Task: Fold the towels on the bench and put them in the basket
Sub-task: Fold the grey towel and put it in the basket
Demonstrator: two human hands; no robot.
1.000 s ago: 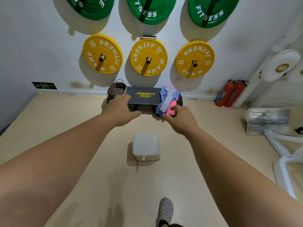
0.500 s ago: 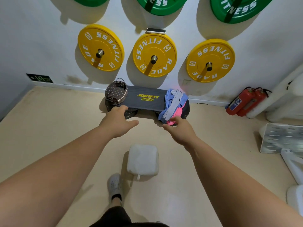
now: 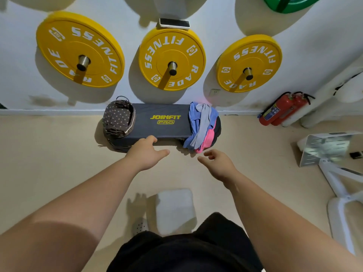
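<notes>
Both hands reach toward the bench point(image 3: 163, 122), holding nothing: left hand point(image 3: 146, 154) fingers relaxed at its front edge, right hand point(image 3: 218, 163) loosely spread near the towels point(image 3: 201, 126) heaped on its right end. Basket point(image 3: 118, 119) sits on its left end.

Three yellow plates point(image 3: 172, 59) hang at 12 o'clock. Two red fire extinguishers point(image 3: 279, 111) stand at 2 o'clock. One basket point(image 3: 118, 119) sits on one table point(image 3: 172, 109).

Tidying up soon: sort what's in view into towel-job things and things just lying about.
For the job: pile of towels, bench, basket.
Lying about: yellow weight plates, phone atop the middle plate, fire extinguishers, white pad on the floor.
</notes>
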